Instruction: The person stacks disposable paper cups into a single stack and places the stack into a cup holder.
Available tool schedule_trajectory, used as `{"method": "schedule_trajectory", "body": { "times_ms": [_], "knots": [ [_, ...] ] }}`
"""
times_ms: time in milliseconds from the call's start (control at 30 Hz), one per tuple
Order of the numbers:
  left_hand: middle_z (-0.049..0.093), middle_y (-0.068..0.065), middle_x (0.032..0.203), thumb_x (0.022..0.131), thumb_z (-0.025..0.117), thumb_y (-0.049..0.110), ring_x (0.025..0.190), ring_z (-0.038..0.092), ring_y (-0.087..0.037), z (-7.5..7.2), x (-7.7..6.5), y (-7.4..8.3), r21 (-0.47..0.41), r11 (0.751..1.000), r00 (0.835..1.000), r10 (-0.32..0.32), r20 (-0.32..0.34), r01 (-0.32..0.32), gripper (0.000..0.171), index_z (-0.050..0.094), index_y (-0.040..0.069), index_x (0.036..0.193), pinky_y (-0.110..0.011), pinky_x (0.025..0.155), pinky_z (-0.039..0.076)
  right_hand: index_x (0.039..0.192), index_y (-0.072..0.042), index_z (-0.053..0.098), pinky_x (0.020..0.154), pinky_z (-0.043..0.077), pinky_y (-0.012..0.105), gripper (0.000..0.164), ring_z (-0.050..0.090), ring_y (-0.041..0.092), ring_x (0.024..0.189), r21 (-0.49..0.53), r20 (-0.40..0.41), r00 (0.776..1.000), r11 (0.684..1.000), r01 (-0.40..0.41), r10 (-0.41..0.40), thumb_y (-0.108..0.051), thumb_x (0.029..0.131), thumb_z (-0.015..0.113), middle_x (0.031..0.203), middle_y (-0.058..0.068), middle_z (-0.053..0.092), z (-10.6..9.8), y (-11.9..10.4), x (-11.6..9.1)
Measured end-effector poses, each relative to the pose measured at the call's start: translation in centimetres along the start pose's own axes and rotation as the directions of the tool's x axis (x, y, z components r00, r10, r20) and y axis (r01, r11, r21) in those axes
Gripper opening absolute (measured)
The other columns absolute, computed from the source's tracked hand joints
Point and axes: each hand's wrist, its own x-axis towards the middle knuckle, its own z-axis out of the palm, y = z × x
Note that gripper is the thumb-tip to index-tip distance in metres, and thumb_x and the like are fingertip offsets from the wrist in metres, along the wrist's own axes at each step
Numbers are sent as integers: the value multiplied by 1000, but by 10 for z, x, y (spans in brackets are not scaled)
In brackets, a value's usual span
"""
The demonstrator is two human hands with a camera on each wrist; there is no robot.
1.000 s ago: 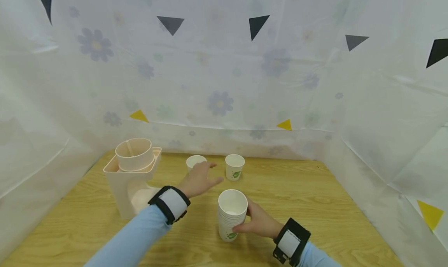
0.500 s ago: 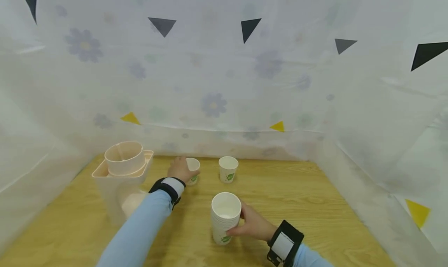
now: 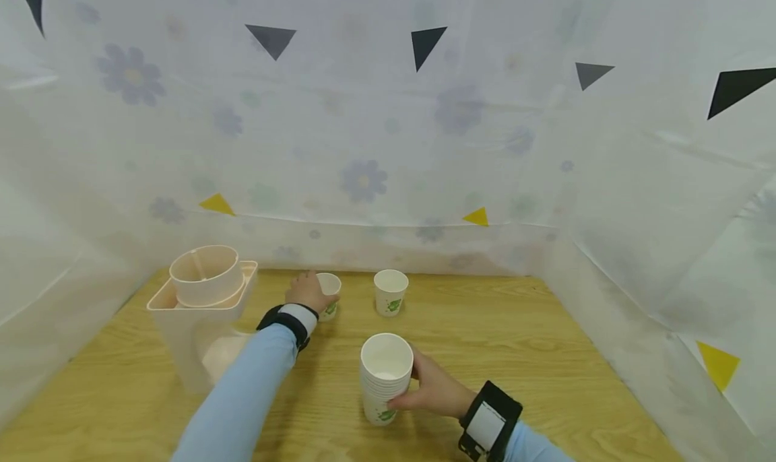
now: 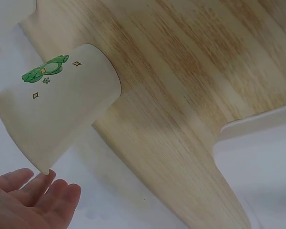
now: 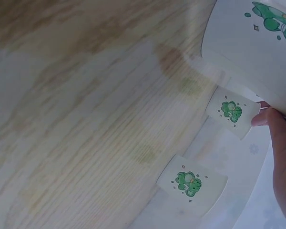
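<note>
My left hand [image 3: 305, 291] holds a white paper cup [image 3: 330, 285] with a green print, which stands near the table's back edge. In the left wrist view the fingertips [image 4: 72, 192] meet the rim of this cup [image 4: 62, 119], and only a sliver of the thumb shows. Closer to me, my right hand [image 3: 441, 389] grips a stack of nested paper cups [image 3: 383, 389] from the right, thumb in front and fingers partly hidden behind. The right wrist view shows part of the stack [image 5: 250, 52]. A second single cup [image 3: 390, 291] stands apart, right of the left hand's cup.
A cream-coloured stand [image 3: 172, 334] with a round open cup-like top [image 3: 206, 283] is at the left, beside my left forearm. The wooden table [image 3: 515, 354] ends at a white floral curtain [image 3: 388, 139] behind and at both sides.
My left hand has moved left and down from above the gap between the two single cups to the left one. The right hand keeps its grip on the stack. The view has shifted slightly.
</note>
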Motion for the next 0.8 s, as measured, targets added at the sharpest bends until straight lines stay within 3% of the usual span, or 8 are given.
{"method": "schedule_trajectory", "body": {
  "times_ms": [233, 800],
  "knots": [
    [54, -29, 119, 78, 73, 38, 113, 50, -43, 2, 4, -5, -13, 1000, 1000, -2, -12, 2, 70, 46, -8, 125, -55, 88, 46, 139, -10, 34, 101, 37, 25, 77, 49, 13, 122, -10, -6, 1000, 1000, 0, 0, -17, 76, 77, 135, 9, 49, 0, 1, 0],
    [54, -28, 120, 81, 71, 33, 113, 49, -44, -4, -1, -3, -27, 1000, 1000, 12, 20, -12, 68, 44, -10, 125, -54, 89, 47, 139, -10, 34, 100, 38, 27, 76, 49, 15, 122, -20, -9, 1000, 1000, -12, 12, -18, 76, 77, 134, 9, 49, -1, 1, -1]
  ]
}}
